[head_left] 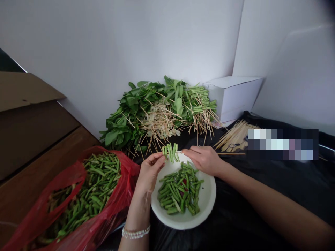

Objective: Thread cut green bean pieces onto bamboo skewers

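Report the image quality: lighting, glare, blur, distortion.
Head view: soft, even light on the wall, with only faint shadows; no hard glare on the plate; a pixelated patch hides part of the right side; a dark blur fills the top right corner; wide-angle stretching makes the right forearm look long.

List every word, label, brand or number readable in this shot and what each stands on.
Nothing is readable: the red plastic bag and white cardboard box show no print, and a pixelated patch at right is too blurred to read.
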`<state>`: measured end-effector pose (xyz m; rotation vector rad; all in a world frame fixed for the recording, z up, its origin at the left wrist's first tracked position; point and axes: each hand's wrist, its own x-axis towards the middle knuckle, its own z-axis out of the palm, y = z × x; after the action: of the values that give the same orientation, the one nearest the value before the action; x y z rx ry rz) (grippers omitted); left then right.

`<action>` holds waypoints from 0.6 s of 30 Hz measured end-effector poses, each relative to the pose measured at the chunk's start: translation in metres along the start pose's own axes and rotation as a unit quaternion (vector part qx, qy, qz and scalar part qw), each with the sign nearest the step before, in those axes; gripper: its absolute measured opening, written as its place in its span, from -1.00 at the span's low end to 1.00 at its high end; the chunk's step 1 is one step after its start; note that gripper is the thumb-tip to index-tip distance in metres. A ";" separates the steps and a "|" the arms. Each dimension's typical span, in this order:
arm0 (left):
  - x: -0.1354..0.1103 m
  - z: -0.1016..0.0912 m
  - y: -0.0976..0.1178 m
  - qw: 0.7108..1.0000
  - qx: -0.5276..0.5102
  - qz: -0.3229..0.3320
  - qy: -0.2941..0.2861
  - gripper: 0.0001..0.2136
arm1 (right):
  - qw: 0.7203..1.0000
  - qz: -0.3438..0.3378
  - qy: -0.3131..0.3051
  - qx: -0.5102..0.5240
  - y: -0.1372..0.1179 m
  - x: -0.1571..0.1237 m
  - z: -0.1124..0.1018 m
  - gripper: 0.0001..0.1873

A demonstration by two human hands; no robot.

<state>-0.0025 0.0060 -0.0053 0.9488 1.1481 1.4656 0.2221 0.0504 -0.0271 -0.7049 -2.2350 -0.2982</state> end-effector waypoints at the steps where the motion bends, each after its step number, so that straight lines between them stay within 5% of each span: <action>1: 0.000 0.000 0.000 0.999 0.036 0.015 -0.011 -0.74 | 1.000 0.005 0.003 -0.002 0.000 0.000 0.000 -0.68; 4: -0.001 0.000 -0.001 0.978 0.190 0.074 -0.036 -0.75 | 1.000 0.016 0.012 -0.007 0.000 0.000 0.001 -0.70; 9: -0.002 -0.003 -0.008 0.895 0.408 0.164 -0.074 -0.88 | 1.000 0.015 0.015 -0.008 0.001 0.001 0.001 -0.70; 12: -0.004 -0.005 -0.013 0.856 0.469 0.173 -0.135 -0.80 | 1.000 0.020 0.006 -0.004 0.001 0.000 0.001 -0.70; 18: -0.010 -0.005 -0.015 0.784 0.577 0.162 -0.166 -0.67 | 1.000 0.023 0.003 -0.009 0.000 0.001 0.000 -0.68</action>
<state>-0.0019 -0.0037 -0.0209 2.2278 1.6553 0.6255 0.2213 0.0505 -0.0261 -0.7626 -2.2095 -0.2978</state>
